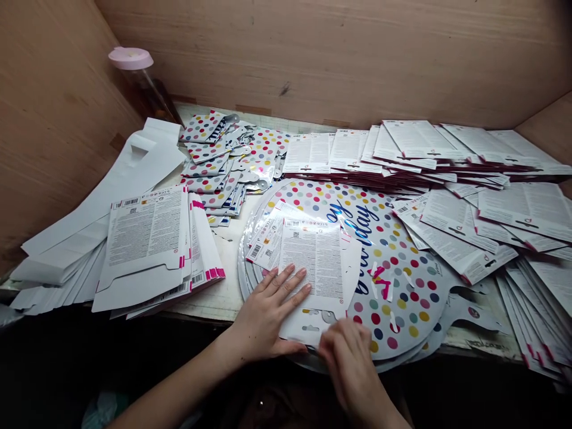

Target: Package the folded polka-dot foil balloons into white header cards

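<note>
A white printed card envelope [310,262] lies on a stack of round polka-dot foil balloons [402,280] with blue lettering. My left hand [277,310] rests flat on the envelope's lower left part, its fingers spread. At the lower right corner, my right hand [351,357] is curled closed and slightly blurred; what its fingers pinch is hidden. Through the opening near the envelope's bottom edge, a bit of grey foil tab and coloured dots shows. Another printed envelope [263,244] lies partly beneath it. Small pink and white scraps [383,283] are scattered on the top balloon.
Folded polka-dot balloons [205,155] are piled at the back left. Printed envelopes [143,238] and white paper strips [111,185] lie on the left. Many finished-looking packets [415,140] cover the back and right. A pink-lidded bottle [145,89] stands in the left corner; cardboard walls [313,59] enclose the table.
</note>
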Motion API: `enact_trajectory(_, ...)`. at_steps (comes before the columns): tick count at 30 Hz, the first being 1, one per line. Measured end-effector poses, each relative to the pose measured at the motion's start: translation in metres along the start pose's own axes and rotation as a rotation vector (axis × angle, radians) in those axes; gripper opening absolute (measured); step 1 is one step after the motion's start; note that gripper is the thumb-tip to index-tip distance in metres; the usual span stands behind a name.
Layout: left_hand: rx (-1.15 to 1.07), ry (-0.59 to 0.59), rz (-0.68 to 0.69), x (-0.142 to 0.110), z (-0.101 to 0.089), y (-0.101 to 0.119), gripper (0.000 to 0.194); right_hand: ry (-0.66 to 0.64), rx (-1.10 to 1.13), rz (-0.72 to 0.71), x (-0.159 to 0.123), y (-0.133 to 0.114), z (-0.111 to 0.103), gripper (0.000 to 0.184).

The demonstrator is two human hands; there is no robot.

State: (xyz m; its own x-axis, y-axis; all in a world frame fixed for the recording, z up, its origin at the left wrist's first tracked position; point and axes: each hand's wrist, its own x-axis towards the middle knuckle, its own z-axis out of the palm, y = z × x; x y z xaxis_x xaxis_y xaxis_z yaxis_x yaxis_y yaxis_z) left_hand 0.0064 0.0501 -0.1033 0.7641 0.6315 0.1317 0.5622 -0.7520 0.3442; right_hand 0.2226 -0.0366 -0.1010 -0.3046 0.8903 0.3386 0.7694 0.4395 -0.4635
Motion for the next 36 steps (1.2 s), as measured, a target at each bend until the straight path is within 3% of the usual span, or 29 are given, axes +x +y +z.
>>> enact_trajectory(3,0.007,0.057,0.082,-0.003,0.0,-0.004,0.095,-0.203,0.075,-0.128,-0.022,-0.004,-0.031,0.027)
enact_trajectory(5,-0.043,0.14,0.192,-0.006,0.001,-0.006,0.074,-0.266,0.082,-0.086,-0.025,0.0,-0.048,0.026)
enact_trajectory(7,-0.117,0.237,0.28,-0.01,0.002,-0.006,0.047,-0.204,0.083,-0.033,-0.018,0.005,-0.054,0.005)
enact_trajectory(10,-0.212,0.349,0.266,-0.013,0.003,0.0,0.028,-0.134,0.074,-0.081,0.002,0.012,-0.04,0.034)
enact_trajectory(13,-0.281,0.415,0.109,-0.009,0.005,0.012,0.015,-0.072,0.118,-0.057,0.018,0.015,-0.019,0.03)
enact_trajectory(17,-0.17,0.48,-0.276,0.001,0.008,0.028,0.005,0.072,0.178,0.274,0.022,0.018,-0.002,0.006)
enact_trajectory(18,-0.11,0.5,-0.389,0.002,0.009,0.031,0.014,0.117,0.133,0.372,0.022,0.018,0.001,0.005)
enact_trajectory(20,-0.046,0.506,-0.576,0.004,0.01,0.034,0.039,0.174,0.035,0.511,0.02,0.019,0.006,0.02)
enact_trajectory(23,-0.084,0.462,-0.658,0.003,0.008,0.032,0.049,0.167,-0.004,0.532,0.018,0.019,0.012,0.027)
enact_trajectory(26,-0.033,0.476,-0.571,0.006,0.001,0.02,0.065,0.202,0.048,0.393,0.017,0.021,0.012,0.015)
enact_trajectory(28,0.014,0.438,-0.407,0.014,-0.006,0.006,0.069,0.183,0.133,0.268,0.016,0.024,0.007,0.016)
enact_trajectory(33,-0.008,0.36,0.109,0.035,-0.022,-0.018,0.017,0.046,0.163,0.081,0.012,0.031,-0.012,0.016)
enact_trajectory(36,-0.018,0.29,0.133,0.031,-0.022,-0.005,0.017,0.049,0.126,0.099,0.01,0.029,-0.012,0.012)
